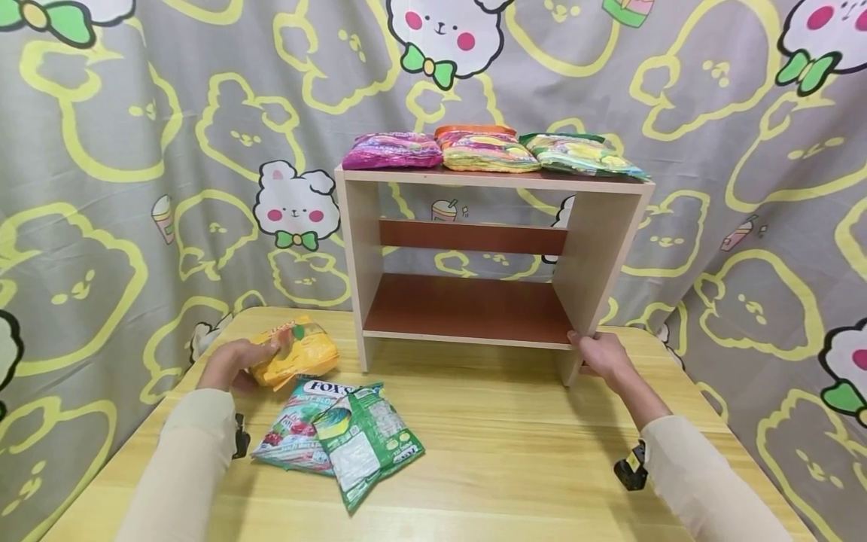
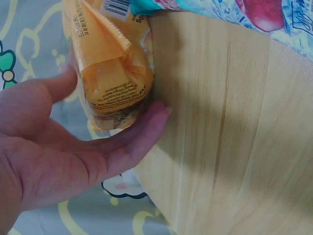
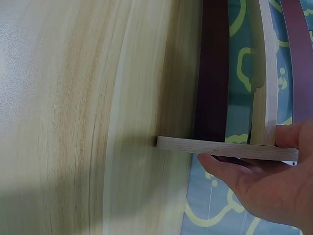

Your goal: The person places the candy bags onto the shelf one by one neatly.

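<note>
At the left of the table, my left hand (image 1: 237,363) holds an orange-yellow candy bag (image 1: 305,352). The left wrist view shows the thumb on one side of this bag (image 2: 110,63) and the fingers along its other side and underneath. A small wooden shelf (image 1: 467,309) with a red-brown board stands at the back. Low on its right side panel (image 3: 215,145), my right hand (image 1: 601,354) grips with the thumb inside and the fingers outside. Near the left hand, a green candy bag (image 1: 369,440) overlaps a light blue and red FOX'S bag (image 1: 298,429).
On the shelf's top lie a purple bag (image 1: 393,150), an orange-pink bag (image 1: 488,150) and a green-yellow bag (image 1: 582,154). A patterned curtain (image 1: 223,248) hangs behind the light wooden table (image 1: 488,452).
</note>
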The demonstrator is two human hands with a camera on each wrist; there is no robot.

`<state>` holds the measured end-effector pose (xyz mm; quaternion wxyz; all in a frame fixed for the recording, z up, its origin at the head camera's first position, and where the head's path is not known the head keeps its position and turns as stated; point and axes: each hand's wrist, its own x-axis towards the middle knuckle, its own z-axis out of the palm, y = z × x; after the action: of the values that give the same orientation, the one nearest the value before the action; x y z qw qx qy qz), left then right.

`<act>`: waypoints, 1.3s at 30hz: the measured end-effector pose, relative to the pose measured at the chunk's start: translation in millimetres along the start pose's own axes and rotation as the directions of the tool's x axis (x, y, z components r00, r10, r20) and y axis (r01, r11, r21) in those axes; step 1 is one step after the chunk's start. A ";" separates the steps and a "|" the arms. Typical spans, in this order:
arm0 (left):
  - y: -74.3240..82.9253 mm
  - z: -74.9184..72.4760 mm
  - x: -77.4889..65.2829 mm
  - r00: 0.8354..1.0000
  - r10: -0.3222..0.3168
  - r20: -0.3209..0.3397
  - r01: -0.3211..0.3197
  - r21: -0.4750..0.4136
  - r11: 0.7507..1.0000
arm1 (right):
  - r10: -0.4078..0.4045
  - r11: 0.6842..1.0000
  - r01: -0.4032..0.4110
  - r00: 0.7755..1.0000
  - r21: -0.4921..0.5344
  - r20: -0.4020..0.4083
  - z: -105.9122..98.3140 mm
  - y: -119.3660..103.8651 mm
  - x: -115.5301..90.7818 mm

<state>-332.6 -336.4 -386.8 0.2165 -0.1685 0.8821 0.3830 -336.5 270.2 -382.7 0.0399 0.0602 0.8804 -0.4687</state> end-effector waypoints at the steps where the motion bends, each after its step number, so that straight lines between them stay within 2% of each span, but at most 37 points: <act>1: 0.0 0.8 -0.9 1.000 -0.011 0.024 0.011 0.003 1.000 | 0.000 1.000 0.000 1.000 -0.005 -0.002 0.1 0.1 0.1; 7: -1.3 7.7 -1.9 0.995 -0.040 0.086 0.040 -0.003 0.999 | 0.003 1.000 -0.003 1.000 -0.026 0.005 -0.5 -0.3 0.3; 12: -3.0 11.7 -1.2 0.995 -0.038 0.095 0.042 -0.034 0.999 | 0.008 0.999 -0.008 1.000 -0.031 0.008 -1.5 -1.1 0.2; 18: -2.7 11.2 1.2 0.997 -0.027 0.073 0.031 -0.064 0.997 | 0.010 0.999 -0.010 1.000 -0.035 0.005 -1.4 -1.0 -0.2; 22: -1.5 11.5 6.7 0.999 0.028 0.018 -0.027 -0.064 0.998 | 0.011 0.999 -0.011 1.000 -0.032 0.003 -0.9 -0.7 -0.3; 26: 0.6 13.5 12.8 0.996 0.071 -0.059 -0.078 -0.132 0.988 | 0.009 1.000 -0.009 1.000 -0.030 0.001 -0.6 -0.4 0.4; 28: 1.9 14.8 14.9 0.991 0.067 -0.113 -0.088 -0.198 0.976 | 0.009 1.000 -0.009 1.000 -0.028 0.002 -0.5 -0.1 0.7; 31: 4.1 16.4 16.8 0.980 0.038 -0.193 -0.087 -0.251 0.964 | 0.008 1.000 -0.008 1.000 -0.029 0.001 -0.7 -0.4 0.5; 36: 6.9 18.9 19.4 0.962 -0.018 -0.274 -0.047 -0.228 0.973 | 0.004 1.000 -0.004 1.000 -0.023 0.009 -1.0 -0.8 0.7; 39: 9.5 21.1 20.0 0.949 -0.031 -0.313 -0.045 -0.232 0.972 | 0.004 1.000 -0.004 1.000 -0.017 0.006 -1.5 -0.3 0.5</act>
<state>-348.6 -317.0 -404.2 0.0505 -0.2486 0.8539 0.4544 -337.0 271.4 -381.7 0.0440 0.0601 0.8841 -0.4613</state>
